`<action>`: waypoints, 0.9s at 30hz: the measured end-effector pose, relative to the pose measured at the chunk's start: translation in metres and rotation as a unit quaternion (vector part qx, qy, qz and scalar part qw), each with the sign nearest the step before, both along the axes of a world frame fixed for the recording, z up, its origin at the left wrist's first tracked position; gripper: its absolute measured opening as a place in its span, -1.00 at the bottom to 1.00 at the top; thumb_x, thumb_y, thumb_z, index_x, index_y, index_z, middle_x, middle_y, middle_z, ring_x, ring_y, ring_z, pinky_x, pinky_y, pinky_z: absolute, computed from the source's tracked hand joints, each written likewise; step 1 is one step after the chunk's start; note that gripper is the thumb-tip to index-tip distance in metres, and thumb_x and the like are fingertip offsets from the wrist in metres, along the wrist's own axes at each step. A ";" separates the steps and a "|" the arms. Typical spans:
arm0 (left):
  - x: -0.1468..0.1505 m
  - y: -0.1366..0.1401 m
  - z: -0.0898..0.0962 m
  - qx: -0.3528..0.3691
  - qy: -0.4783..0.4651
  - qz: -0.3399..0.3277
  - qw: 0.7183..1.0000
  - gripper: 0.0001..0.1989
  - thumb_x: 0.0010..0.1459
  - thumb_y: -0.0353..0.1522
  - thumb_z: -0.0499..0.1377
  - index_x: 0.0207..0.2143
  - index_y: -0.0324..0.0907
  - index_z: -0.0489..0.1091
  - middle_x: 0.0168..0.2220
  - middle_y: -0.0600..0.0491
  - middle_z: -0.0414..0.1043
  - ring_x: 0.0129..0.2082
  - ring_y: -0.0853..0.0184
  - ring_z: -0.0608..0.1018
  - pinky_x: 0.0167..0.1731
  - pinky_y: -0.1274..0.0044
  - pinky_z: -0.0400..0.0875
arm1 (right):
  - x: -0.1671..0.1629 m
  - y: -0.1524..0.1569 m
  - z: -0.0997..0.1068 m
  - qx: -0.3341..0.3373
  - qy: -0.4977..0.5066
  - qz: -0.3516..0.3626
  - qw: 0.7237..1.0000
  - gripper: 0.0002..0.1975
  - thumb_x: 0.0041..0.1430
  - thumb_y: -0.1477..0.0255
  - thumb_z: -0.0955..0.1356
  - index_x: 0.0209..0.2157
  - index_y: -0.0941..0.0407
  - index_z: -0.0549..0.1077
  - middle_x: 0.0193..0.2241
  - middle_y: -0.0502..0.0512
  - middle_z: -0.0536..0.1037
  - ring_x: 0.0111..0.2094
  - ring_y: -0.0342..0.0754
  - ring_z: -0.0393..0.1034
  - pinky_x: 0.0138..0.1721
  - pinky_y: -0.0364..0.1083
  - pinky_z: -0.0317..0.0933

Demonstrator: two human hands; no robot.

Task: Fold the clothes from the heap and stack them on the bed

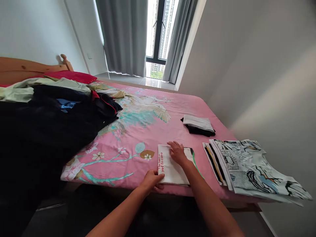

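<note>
Folded white cloth [174,172], lying flat at the near edge of the pink bedspread [170,131], under both hands; red lettering [160,162] along its left side, reading "The best is yet to come"; dark fabric and a green edge [195,161] at its right; left hand [152,180] at the near left corner, thumb on top, other fingers bent and partly hidden below the edge, cannot tell how tightly closed; right hand [177,154] laid over the far part, fingers loosely extended and slightly parted, touching without grasping; beyond, to the right, a folded grey cloth [197,122] atop black fabric [202,132]; farther right, near the wall, a stack with a white printed garment [247,164] uppermost, partly overhanging the bed's edge; on the left, a loose heap of dark clothes [54,125], near a red pillow [77,76].
</note>
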State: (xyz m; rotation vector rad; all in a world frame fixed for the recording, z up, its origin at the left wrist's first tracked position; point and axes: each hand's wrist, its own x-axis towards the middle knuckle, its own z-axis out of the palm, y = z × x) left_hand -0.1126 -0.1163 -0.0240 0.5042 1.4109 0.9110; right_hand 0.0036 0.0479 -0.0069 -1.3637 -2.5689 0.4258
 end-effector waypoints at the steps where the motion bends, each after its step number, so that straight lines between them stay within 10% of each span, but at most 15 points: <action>1: 0.000 -0.001 0.000 0.003 -0.002 -0.002 1.000 -0.60 -0.08 -0.20 0.29 -0.26 -0.26 0.32 -0.51 0.08 0.40 -0.67 0.41 0.48 -0.79 0.68 0.19 | -0.010 0.005 0.005 -0.028 -0.012 0.034 0.999 -0.43 0.09 0.57 0.14 0.15 -0.03 0.21 0.20 0.01 0.22 0.27 -0.01 -0.11 0.23 0.22 -0.38; 15: -0.007 -0.009 0.024 0.067 0.160 -0.012 0.985 -0.82 -0.03 -0.45 0.07 -0.32 -0.22 0.37 -0.52 0.15 0.37 -0.76 0.48 0.36 -0.79 0.63 0.20 | -0.048 0.051 0.050 -0.227 -0.066 0.102 0.966 -0.68 -0.30 0.54 0.35 -0.36 0.15 0.50 -0.42 0.00 0.53 -0.38 -0.05 0.39 -0.34 -0.14 0.24; 23: -0.114 0.078 0.164 0.223 0.306 0.011 0.925 -0.73 -0.03 -0.43 0.09 -0.22 -0.23 0.38 -0.54 0.15 0.38 -0.65 0.49 0.46 -0.67 0.71 0.24 | -0.018 0.098 0.167 -0.096 0.216 0.067 0.969 -0.70 -0.07 0.37 0.31 -0.24 0.16 0.40 -0.43 -0.03 0.44 -0.38 -0.16 0.29 -0.36 -0.22 0.17; 27: -0.140 0.094 0.192 0.309 0.373 0.034 0.875 -0.68 0.00 -0.40 0.07 -0.17 -0.24 0.43 -0.43 0.07 0.48 -0.46 0.39 0.55 -0.53 0.64 0.36 | -0.018 0.098 0.175 0.023 0.338 0.075 0.938 -0.78 -0.06 0.34 0.34 -0.35 0.15 0.44 -0.47 -0.01 0.46 -0.41 -0.13 0.29 -0.33 -0.15 0.20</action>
